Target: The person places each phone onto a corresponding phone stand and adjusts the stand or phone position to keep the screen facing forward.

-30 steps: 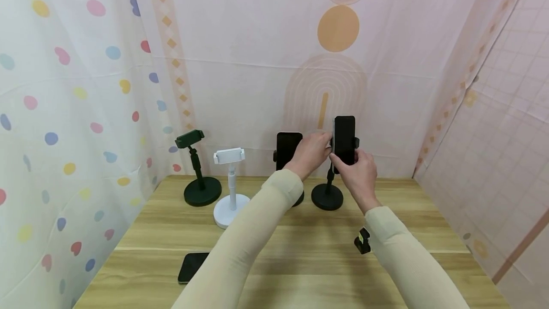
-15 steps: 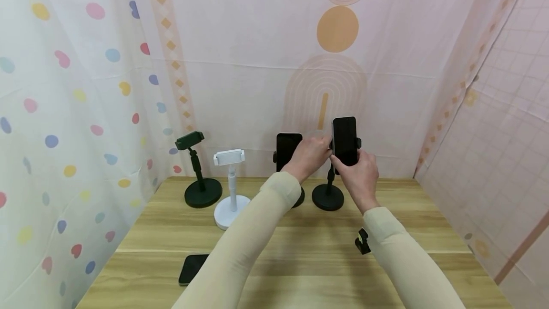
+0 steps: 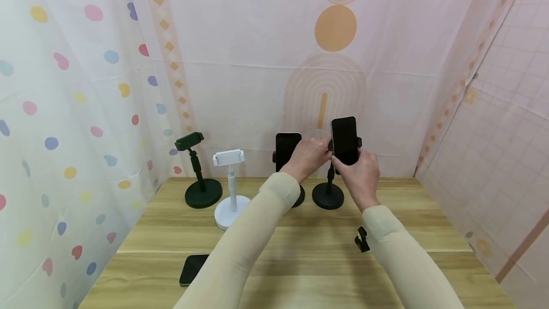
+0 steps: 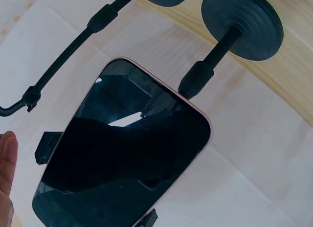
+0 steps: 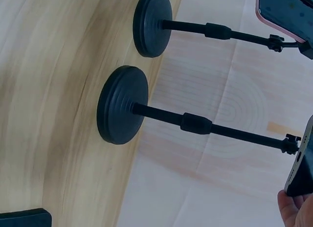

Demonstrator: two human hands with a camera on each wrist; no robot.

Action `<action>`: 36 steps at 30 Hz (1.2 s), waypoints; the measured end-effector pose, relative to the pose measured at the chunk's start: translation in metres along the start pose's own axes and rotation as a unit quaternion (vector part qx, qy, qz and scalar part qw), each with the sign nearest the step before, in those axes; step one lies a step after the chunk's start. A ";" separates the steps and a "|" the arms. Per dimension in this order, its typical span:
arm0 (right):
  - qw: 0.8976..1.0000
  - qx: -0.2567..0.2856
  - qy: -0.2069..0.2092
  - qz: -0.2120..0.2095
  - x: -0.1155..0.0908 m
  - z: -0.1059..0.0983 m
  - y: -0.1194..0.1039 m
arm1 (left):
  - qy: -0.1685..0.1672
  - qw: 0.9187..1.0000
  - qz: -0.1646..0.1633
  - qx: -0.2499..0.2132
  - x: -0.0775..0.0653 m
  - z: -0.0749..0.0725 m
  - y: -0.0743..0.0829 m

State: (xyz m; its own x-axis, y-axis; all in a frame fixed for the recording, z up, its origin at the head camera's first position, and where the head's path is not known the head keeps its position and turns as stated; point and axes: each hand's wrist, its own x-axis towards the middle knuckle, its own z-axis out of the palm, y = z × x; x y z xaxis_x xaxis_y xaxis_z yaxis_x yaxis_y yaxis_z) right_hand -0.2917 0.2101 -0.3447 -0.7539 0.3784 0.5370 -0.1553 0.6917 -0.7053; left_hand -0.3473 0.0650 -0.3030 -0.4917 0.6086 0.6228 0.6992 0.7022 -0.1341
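Note:
In the head view my right hand [image 3: 362,178] grips the lower part of a black-screened smartphone [image 3: 344,139], thumb on its lower left. This phone leans slightly left in the clamp of the rightmost black phone stand [image 3: 328,197]. My left hand [image 3: 308,156] has its fingertips at the clamp's left side; fingers partly hidden. Behind my left wrist, a second smartphone [image 3: 287,147] stands in another black phone stand. Its pink edge and clamp fill the left wrist view, where fingers [image 4: 6,168] show at the left. The right wrist view shows my right fingertips [image 5: 291,207] under the held phone [image 5: 303,170].
A dark green phone stand [image 3: 203,193] and a white phone stand [image 3: 231,211] stand at the left, clamps without phones. Another smartphone [image 3: 193,269] lies at front left, partly behind my left sleeve. A small black object [image 3: 362,240] sits beside my right sleeve. Curtains surround the table [image 3: 300,261].
The held smartphone has tilted, its top leaning left. The clamp's right jaw has shifted slightly right, and its left jaw shows more. Both hands stay nearly in place.

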 end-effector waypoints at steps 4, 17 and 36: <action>1.000 -0.007 0.012 0.010 -0.001 0.004 -0.003 | 0.001 1.000 -0.002 -0.005 0.000 0.000 -0.001; 1.000 0.001 0.001 0.024 -0.004 0.005 -0.001 | -0.070 0.991 -0.083 -0.084 0.005 -0.005 0.004; 0.997 0.057 -0.030 0.042 0.007 -0.002 0.003 | -0.084 0.924 -0.234 -0.289 0.017 -0.008 0.010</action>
State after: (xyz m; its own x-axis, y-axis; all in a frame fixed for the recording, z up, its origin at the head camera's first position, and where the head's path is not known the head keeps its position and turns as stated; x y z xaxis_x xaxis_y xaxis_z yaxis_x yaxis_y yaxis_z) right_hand -0.2957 0.2162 -0.3421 -0.8042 0.3913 0.4475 -0.1593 0.5834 -0.7964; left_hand -0.3445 0.0799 -0.2879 -0.8503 0.3713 0.3730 0.5262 0.6177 0.5845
